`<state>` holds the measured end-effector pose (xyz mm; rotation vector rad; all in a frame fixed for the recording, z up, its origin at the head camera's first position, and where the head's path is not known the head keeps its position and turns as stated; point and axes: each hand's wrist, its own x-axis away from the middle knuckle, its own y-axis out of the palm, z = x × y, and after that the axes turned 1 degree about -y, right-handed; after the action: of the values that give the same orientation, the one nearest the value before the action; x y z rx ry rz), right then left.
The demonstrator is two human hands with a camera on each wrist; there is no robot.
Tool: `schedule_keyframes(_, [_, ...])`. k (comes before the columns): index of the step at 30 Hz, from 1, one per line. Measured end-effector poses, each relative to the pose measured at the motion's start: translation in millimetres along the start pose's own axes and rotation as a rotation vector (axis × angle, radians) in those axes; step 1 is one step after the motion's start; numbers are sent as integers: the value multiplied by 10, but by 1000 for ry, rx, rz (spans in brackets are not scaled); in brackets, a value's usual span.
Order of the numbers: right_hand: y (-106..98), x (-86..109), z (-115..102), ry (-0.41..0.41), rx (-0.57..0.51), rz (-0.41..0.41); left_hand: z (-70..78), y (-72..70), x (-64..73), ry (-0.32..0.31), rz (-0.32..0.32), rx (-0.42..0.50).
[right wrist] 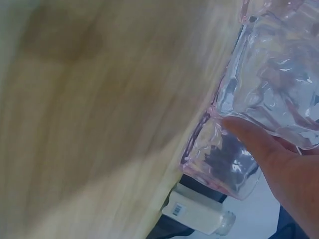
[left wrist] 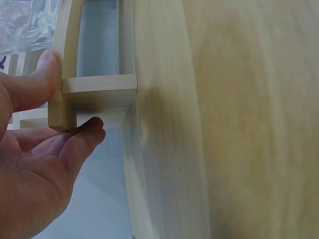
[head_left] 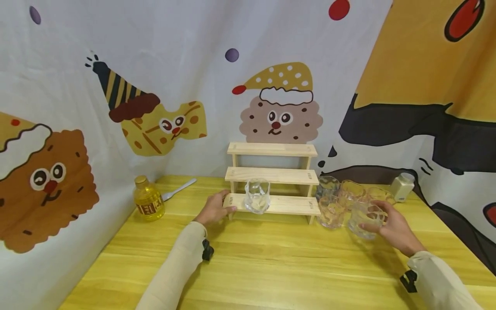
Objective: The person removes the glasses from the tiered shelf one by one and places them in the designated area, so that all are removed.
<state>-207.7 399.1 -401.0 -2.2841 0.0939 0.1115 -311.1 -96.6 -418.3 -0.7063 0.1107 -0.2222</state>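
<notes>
A three-step wooden display rack (head_left: 271, 175) stands at the back of the table. My left hand (head_left: 212, 209) grips the left end of its lowest step; in the left wrist view the thumb lies on the board (left wrist: 70, 45) and the fingers are curled under it. On that step sits a clear wavy glass (head_left: 257, 196). To the right of the rack, my right hand (head_left: 396, 228) holds another clear glass (head_left: 364, 220) between thumb and fingers, its wavy wall (right wrist: 274, 74) filling a corner of the right wrist view. Pink-tinted glass (right wrist: 219, 159) shows behind it.
Several tinted glasses, one a pinkish glass (head_left: 331, 212) and one a grey glass (head_left: 327, 187), cluster right of the rack. A white-capped shaker bottle (head_left: 403, 187) stands behind them. At the left are a yellow bottle (head_left: 149, 199) and a light-coloured utensil (head_left: 180, 189). A printed cloth (head_left: 186, 56) hangs behind.
</notes>
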Motion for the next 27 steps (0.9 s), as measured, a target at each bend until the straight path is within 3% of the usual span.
schedule_keyframes(11, [89,-76,-16,42,9,7,24,9,2,6,2,-23])
schedule_keyframes(27, [128,-115,-35,29,30,-8,-5,-5,-3,11,3,-40])
